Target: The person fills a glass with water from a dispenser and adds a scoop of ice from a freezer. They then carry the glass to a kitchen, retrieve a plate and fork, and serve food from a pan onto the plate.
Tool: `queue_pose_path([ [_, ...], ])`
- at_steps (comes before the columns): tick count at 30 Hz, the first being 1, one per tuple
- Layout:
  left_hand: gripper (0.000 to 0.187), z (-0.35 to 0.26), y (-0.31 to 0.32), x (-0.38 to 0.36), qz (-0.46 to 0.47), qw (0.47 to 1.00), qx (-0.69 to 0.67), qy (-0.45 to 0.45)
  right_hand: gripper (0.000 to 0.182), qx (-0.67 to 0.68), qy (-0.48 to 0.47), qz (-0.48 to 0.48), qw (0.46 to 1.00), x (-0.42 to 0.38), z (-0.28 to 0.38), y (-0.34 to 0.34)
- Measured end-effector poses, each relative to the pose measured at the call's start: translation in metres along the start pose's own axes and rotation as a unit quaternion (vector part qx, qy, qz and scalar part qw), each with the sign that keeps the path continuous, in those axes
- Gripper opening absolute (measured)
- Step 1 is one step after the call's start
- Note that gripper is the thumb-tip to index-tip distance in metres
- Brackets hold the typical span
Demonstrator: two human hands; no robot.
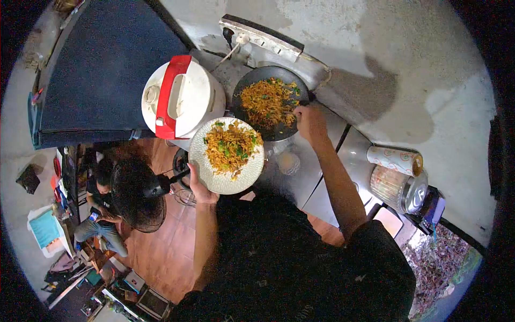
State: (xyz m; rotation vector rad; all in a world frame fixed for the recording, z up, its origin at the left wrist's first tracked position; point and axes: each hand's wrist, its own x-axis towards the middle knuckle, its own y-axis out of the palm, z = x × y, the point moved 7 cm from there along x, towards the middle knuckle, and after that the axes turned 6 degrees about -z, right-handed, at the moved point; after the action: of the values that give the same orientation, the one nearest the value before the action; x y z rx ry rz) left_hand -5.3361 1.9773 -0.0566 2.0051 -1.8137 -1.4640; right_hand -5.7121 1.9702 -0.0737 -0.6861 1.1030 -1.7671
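My left hand (202, 185) grips the rim of a pale textured plate (206, 181), fingers partly hidden beneath it. A heap of fried noodles (232, 147) with green bits lies on the plate. Just beyond is a dark frying pan (248, 81) holding more noodles (268, 102). At the pan's right edge, my right hand (311, 123) is closed; whatever its fingers hold is too small or hidden to make out. The plate is close beside the pan's near left side.
A white rice cooker (212, 88) with a red handle stands left of the pan. Behind, a power strip (263, 38) runs along the wall. A black fan (138, 194) and a seated person (102, 214) are at lower left. Jars (394, 185) line the metal counter's right end.
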Motion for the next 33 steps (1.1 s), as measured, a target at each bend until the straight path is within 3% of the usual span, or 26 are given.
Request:
queue_pose_path([
  [7,0.067,-0.001,0.003,-0.002,0.022,1.000,-0.001,0.009,0.016,0.086,0.043,0.005,0.995,-0.010,0.001,0.013],
  [9,0.068,-0.002,0.003,-0.002,0.012,1.000,0.006,0.010,0.015,0.144,0.026,-0.051,0.988,-0.015,-0.004,0.012],
  [13,0.069,-0.001,0.005,-0.001,0.026,1.000,0.006,0.002,0.017,0.193,0.065,-0.028,0.979,-0.020,-0.025,0.026],
  [15,0.070,0.000,0.012,0.001,0.070,0.998,0.004,-0.002,0.017,0.189,-0.002,-0.067,0.980,-0.019,-0.017,0.011],
  [22,0.067,0.032,0.031,0.023,0.068,0.996,-0.001,-0.062,0.017,0.153,-0.035,-0.055,0.986,-0.030,0.024,-0.086],
  [26,0.065,0.043,0.061,0.026,0.085,0.994,-0.011,-0.068,0.016,0.179,-0.115,-0.073,0.974,-0.038,0.076,-0.129],
  [28,0.066,0.045,0.075,0.022,0.110,0.990,-0.032,-0.084,0.016,0.173,-0.159,-0.091,0.968,-0.043,0.090,-0.139],
  [30,0.066,0.044,0.087,0.014,0.133,0.985,-0.050,-0.100,0.014,0.081,-0.225,-0.096,0.966,-0.048,0.100,-0.141],
  [33,0.068,0.033,0.099,0.002,0.150,0.983,-0.041,-0.098,0.014,0.077,-0.248,-0.112,0.959,-0.052,0.090,-0.137],
])
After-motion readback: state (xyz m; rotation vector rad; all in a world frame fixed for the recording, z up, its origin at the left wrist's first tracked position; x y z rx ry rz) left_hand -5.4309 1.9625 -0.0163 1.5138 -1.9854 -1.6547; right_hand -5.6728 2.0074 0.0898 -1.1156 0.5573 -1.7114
